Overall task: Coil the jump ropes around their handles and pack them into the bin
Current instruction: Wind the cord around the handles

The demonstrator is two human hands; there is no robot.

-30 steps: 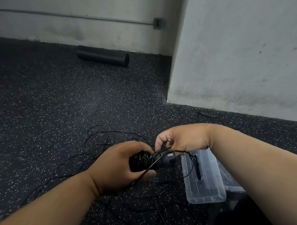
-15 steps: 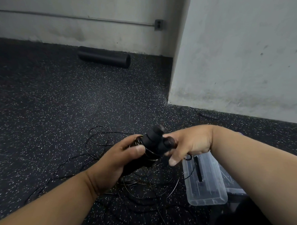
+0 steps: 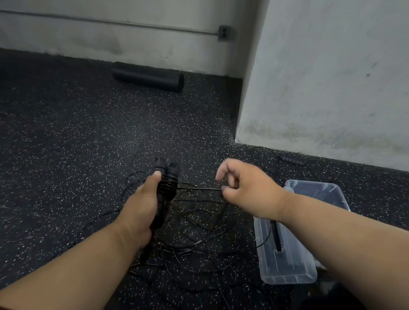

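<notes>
Head view. Left hand (image 3: 143, 208) grips a pair of black handles (image 3: 166, 176) held side by side, roughly upright, tops pointing away from the person. Thumb lies along the near-left handle, tip close to its top; the other fingers are wrapped round the far side and hidden. Several turns of thin black rope (image 3: 195, 227) are already wound round the handles just below the thumb tip.

From those turns one strand runs taut, nearly level, out to the right hand (image 3: 248, 192). Right hand pinches the strand between thumb and a curled finger; index finger raised and bent above the pinch. The two hands are apart, the strand bridging the gap between them.

The rest of the rope lies in loose, tangled loops on the dark speckled floor (image 3: 82, 130), below and between both hands, spreading out past the left forearm.

Clear plastic bin (image 3: 287, 271) sits on the floor under the right forearm, to the right of the rope tangle. A dark stick-like object lies inside it; cannot tell what.

Beyond the left hand, by the far wall: a black foam roller (image 3: 148, 78). Beyond the right hand, by the near wall: a small dark ribbed object (image 3: 291, 159).
</notes>
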